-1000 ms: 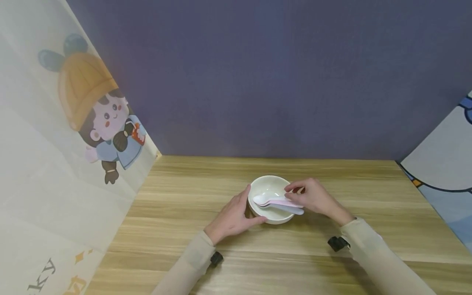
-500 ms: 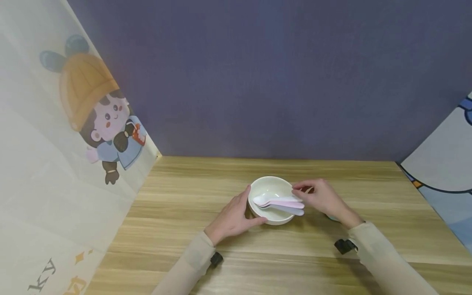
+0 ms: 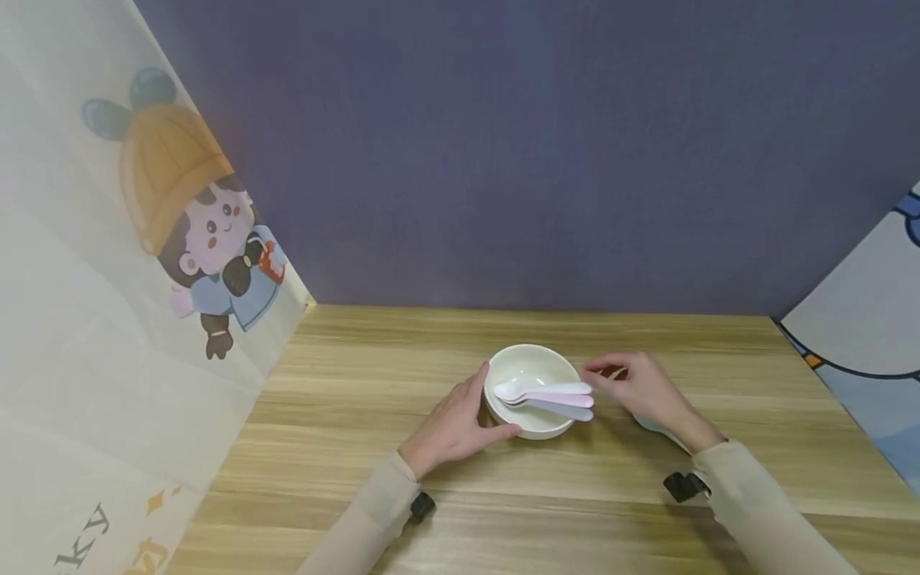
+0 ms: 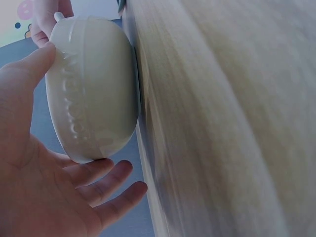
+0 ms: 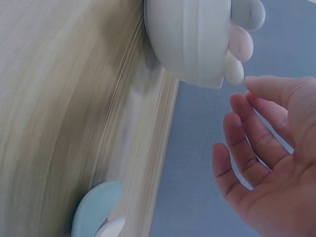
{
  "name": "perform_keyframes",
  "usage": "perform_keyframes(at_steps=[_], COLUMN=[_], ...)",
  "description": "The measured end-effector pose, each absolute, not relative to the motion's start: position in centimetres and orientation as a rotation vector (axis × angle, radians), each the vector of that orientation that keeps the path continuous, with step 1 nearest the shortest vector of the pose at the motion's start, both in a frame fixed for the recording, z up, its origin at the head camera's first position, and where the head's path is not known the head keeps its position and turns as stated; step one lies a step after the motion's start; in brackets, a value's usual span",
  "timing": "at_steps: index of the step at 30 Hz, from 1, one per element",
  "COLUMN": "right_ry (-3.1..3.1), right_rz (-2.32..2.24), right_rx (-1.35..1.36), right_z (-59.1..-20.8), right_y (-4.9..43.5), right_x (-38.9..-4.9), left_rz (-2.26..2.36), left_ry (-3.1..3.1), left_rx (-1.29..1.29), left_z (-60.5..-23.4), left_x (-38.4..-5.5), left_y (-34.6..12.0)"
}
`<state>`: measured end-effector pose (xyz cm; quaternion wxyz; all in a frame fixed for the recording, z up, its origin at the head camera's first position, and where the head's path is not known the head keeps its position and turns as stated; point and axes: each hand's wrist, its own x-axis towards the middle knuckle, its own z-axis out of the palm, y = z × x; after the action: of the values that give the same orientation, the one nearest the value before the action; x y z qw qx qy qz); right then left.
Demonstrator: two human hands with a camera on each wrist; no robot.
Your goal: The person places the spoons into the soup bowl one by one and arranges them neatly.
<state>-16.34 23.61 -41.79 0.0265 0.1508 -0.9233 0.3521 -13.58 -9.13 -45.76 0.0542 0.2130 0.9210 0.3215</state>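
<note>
While the left hand [image 3: 456, 415] holds the white bowl [image 3: 527, 361] from its 8 o'clock side, thumb along the near rim and fingers round the outer wall, the right hand [image 3: 636, 391] hovers off the bowl's 3 o'clock side. Its grip is empty, the fingers loosely bent; in the right wrist view the thumb comes close to the nearest handle, with a slight gap apparent.

The bowl sits upright on the wooden surface [image 3: 388, 351]. In it rest a white spoon [image 3: 553, 390], a pink spoon [image 3: 564, 398] and a grey spoon [image 3: 564, 410], their heads together toward 9 o'clock, their handles crossing the rim and fanning out between 3 and 4 o'clock. Those long axes run toward the person's right, so the handle ends are nearer the right hand than the left. From the right fingertips, the white handle's end lies just beside, at about 6 o'clock.

At 5 o'clock from the right hand, partly hidden under the forearm, lies a pale teal item [image 5: 96, 207]; its kind cannot be told.
</note>
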Motion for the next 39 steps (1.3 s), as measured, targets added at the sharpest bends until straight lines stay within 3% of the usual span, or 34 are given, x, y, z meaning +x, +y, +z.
perform_keyframes(at_steps=[39], right_ry=[-2.858], right_rz=[1.003], right_rx=[0.397], right_z=[-43.5], right_y=[26.9], right_x=[-15.2], left_rz=[0.969], left_ry=[2.800], left_rx=[0.645], left_z=[-46.1], left_x=[-13.7], left_y=[-9.1])
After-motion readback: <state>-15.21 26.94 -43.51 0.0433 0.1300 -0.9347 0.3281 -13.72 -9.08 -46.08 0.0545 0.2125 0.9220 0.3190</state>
